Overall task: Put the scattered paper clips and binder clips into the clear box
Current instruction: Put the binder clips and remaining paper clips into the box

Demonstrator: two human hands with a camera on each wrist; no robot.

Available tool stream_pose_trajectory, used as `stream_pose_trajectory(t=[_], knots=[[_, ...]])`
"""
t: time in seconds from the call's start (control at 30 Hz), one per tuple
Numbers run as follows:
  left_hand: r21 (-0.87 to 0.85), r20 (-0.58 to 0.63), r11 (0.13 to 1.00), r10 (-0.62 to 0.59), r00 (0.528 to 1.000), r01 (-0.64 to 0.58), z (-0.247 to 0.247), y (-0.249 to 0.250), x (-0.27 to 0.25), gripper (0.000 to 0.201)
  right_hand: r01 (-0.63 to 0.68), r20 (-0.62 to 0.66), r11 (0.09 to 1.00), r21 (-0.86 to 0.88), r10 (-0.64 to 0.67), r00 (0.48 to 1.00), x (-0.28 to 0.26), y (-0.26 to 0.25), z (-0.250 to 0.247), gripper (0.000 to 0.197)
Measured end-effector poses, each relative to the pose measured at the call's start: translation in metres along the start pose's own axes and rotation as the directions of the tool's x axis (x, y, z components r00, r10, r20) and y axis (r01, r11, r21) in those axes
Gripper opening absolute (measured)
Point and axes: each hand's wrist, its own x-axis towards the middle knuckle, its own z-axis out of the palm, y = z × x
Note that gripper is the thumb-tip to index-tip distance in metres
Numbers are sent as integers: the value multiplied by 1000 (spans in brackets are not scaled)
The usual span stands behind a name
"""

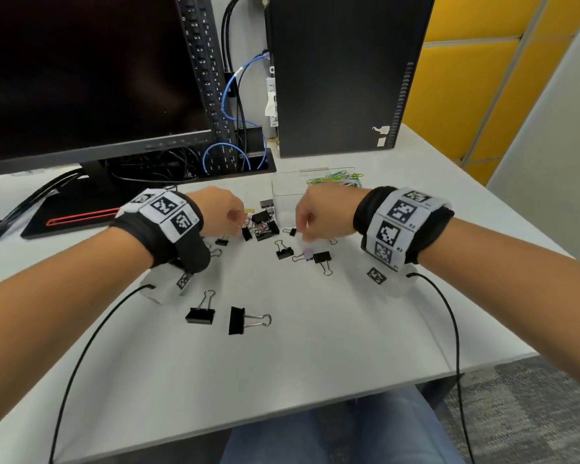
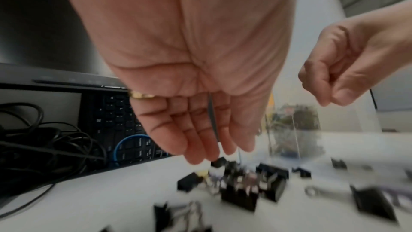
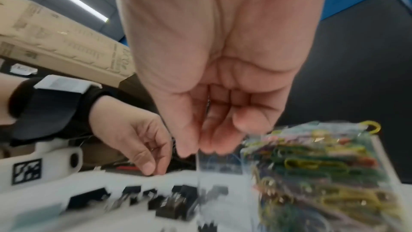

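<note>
Hands hovered above white desk [image 1: 315, 329]. Left hand [image 1: 220, 209] over pile of black binder clips [image 1: 261, 224], fingers hanging loosely, nearly straight, holding nothing visible. Right hand [image 1: 322, 214] beside clear box [image 1: 287, 192], fingers curled inward; whether pinching anything, cannot tell. Coloured paper clips [image 1: 340, 179] in box's far side. More binder clips scattered on desk; two large ones [image 1: 226, 316] nearest person. Monitor [image 1: 87, 78] behind left hand.

Your binder clips [image 1: 237, 320] are black with silver wire handles; one small clip [image 1: 307, 254] shows lilac. Paper clips [image 1: 344, 179] in the clear box [image 1: 283, 195]: green, yellow, some orange (blurred). White table [image 1: 315, 346]. Wristbands [image 1: 400, 226] carry black-and-white square codes. Blue cable [image 1: 228, 92], yellow wall panels [image 1: 466, 78].
</note>
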Motion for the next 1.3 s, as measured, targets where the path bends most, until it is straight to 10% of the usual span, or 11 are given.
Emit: stream_pose_trajectory(t=[0.13, 0.43, 0.67, 0.87, 1.3], knots=[[-10, -8, 1000, -3, 1000, 3, 19, 1, 1, 44, -37, 219, 987, -154, 71, 973, 4, -3, 17, 46], [18, 38, 1000, -7, 999, 6, 19, 10, 5, 32, -5, 220, 981, -193, 48, 974, 9, -10, 21, 28], [-161, -60, 987, -33, 998, 23, 0, 1, 0, 24, -42, -95, 978, 205, 63, 993, 11, -10, -18, 12], [-321, -243, 947, -76, 967, -7, -26, -1, 0, 22, -59, -474, 968, 243, 171, 864, 27, -3, -49, 21], [-375, -374, 925, -87, 923, -65, -31, 45, 32, 19, -105, -300, 994, -17, 95, 949, 42, 2, -20, 22]])
